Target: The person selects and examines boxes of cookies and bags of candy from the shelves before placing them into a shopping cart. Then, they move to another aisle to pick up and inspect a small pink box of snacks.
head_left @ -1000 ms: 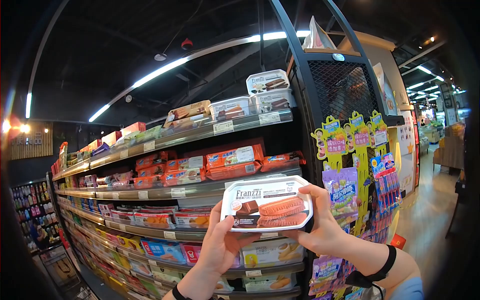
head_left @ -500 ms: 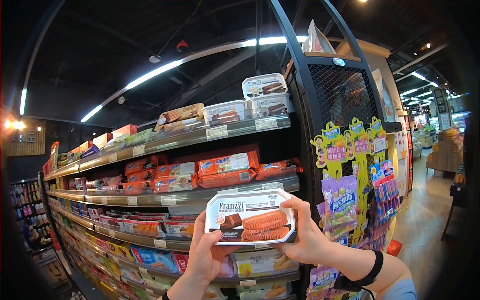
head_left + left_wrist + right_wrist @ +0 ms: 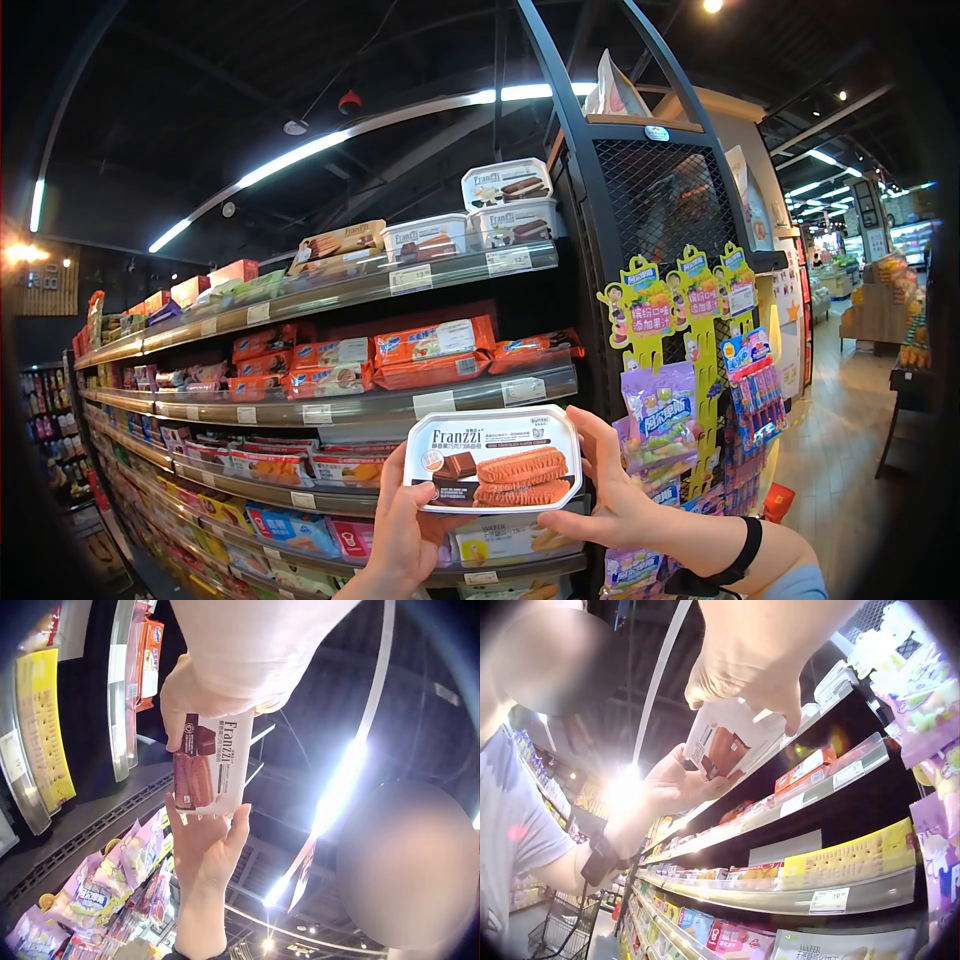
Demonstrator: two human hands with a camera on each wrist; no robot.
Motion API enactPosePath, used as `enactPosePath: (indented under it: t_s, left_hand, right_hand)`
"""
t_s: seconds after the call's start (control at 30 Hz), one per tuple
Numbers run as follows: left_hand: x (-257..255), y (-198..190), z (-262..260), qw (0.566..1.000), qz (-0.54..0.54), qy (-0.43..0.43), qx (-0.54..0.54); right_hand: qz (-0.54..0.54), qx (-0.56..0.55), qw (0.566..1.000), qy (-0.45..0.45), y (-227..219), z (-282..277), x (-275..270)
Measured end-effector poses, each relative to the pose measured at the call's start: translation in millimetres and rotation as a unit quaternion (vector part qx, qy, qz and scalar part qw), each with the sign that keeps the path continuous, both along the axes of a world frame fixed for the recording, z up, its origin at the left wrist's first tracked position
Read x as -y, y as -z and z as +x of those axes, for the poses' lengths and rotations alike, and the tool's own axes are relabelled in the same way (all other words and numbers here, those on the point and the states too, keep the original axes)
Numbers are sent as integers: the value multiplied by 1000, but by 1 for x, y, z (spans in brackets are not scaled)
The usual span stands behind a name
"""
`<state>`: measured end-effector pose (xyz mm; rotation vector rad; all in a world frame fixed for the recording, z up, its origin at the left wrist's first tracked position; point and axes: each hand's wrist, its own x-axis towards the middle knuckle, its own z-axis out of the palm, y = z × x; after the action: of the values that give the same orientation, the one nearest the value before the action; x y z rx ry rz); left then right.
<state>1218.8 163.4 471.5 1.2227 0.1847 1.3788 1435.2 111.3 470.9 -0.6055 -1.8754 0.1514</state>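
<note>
Both hands hold up a white Franzzi biscuit box [image 3: 490,462], its printed lid with chocolate and sandwich biscuits facing the head camera. The left hand [image 3: 405,530] grips its left end, thumb on the lid's lower left corner and the other fingers partly hidden behind. At the opposite end, the right hand [image 3: 610,500] has its thumb along the bottom edge and fingers up the right side. The left wrist view shows the box [image 3: 214,761] between the two hands, and the right wrist view shows its lid [image 3: 731,742] tilted.
Behind the box runs a long shelf unit [image 3: 400,410] of packaged biscuits. Similar white boxes [image 3: 515,222] stand on its top shelf, with orange packs [image 3: 432,352] below. Bagged sweets [image 3: 660,415] hang on the end rack to the right, beside an aisle floor [image 3: 830,450].
The box sits slightly lower and further left in the head view, as the shelves also shift. The right hand's fingers have moved from the lid's upper corner to its side, and its thumb shows more below.
</note>
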Motion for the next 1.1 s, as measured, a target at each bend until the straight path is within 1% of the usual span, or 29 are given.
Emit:
enactPosePath:
  t_s: [0.13,0.2,0.23,0.4,0.53,0.73,0.8,0.83,0.9,0.97,1.03,1.1]
  left_hand:
    - [3,5,3,1000,1,3,-2]
    - [3,9,5,999,23,-27,-22]
    - [5,11,6,999,23,-27,-21]
    - [17,15,10,998,42,-47,-7]
    - [20,19,9,998,43,-34,-13]
    - [32,18,13,999,35,-34,-4]
    - [32,21,17,990,95,-39,91]
    - [31,23,15,990,95,-39,92]
    - [28,25,10,997,69,-20,3]
    - [31,25,10,998,57,-22,3]
    - [35,21,9,999,45,-24,4]
    - [37,13,5,999,-30,12,-24]
  right_hand:
    - [-32,14,999,24,2,7,9]
    - [-37,28,999,27,5,10,11]
    - [-43,42,998,30,7,11,11]
    - [-35,54,998,19,14,17,15]
    - [-19,64,997,30,17,18,24]
    - [-2,64,998,23,22,19,30]
    - [0,66,998,23,22,18,34]
    - [3,67,997,22,22,18,35]
    - [7,72,997,25,22,18,36]
    - [11,77,997,27,22,19,36]
    - [-3,72,997,4,20,19,36]
    - [-1,84,996,-1,15,18,34]
